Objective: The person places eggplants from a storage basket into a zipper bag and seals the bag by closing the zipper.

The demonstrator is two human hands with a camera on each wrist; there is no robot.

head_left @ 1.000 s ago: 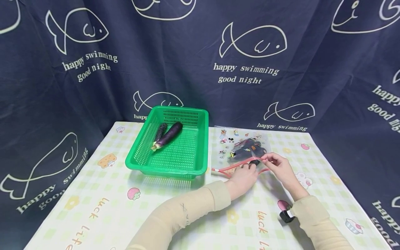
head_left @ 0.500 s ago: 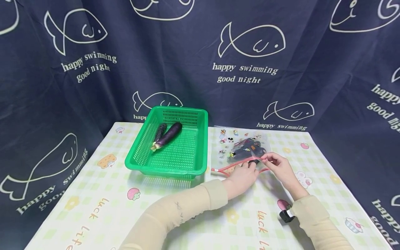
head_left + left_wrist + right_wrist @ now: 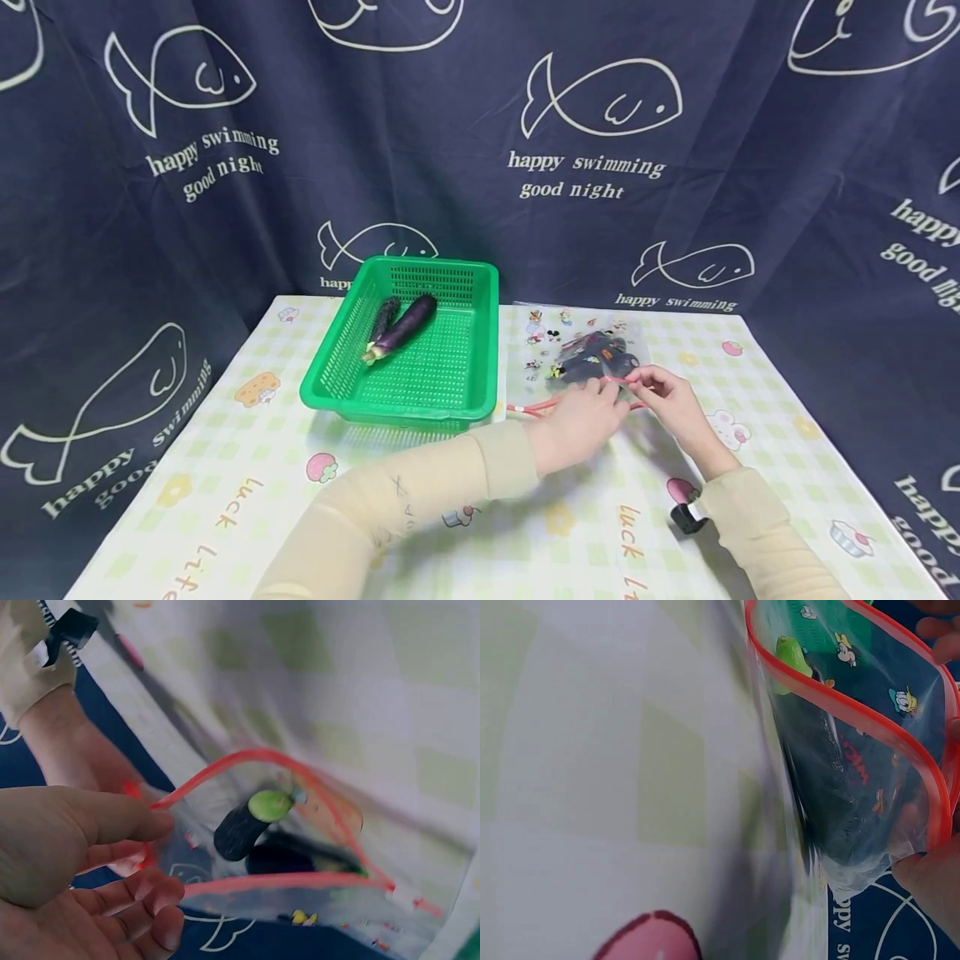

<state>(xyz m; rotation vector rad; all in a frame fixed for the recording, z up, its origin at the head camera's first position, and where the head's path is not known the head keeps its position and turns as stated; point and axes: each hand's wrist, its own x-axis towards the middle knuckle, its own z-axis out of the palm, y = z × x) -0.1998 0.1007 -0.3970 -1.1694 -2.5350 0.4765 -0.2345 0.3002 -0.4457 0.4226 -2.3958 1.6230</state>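
Note:
In the head view, a clear zip bag (image 3: 534, 385) with cartoon prints and a red zip edge lies on the table, dark vegetables (image 3: 592, 360) inside. My right hand (image 3: 678, 410) pinches the right end of that red edge. My left hand (image 3: 576, 427) is at the bag's mouth, its fingertips hidden against the edge. The left wrist view has its thumb and fingers (image 3: 135, 919) apart beside the gaping mouth, nothing visibly gripped. Inside, a dark vegetable (image 3: 238, 834) shows a pale green end. A green tip (image 3: 791, 654) shows in the right wrist view.
Left of the bag stands a green plastic basket (image 3: 487, 350), with an eggplant (image 3: 408, 323) and a bumpy dark vegetable (image 3: 385, 319) inside. The table wears a checked cloth (image 3: 255, 450). Behind it hangs a dark blue curtain (image 3: 450, 150).
My left hand has come slightly up from the bag's opening, its fingers now over the red edge, and the left forearm has shifted leftward. The right hand keeps its pinch.

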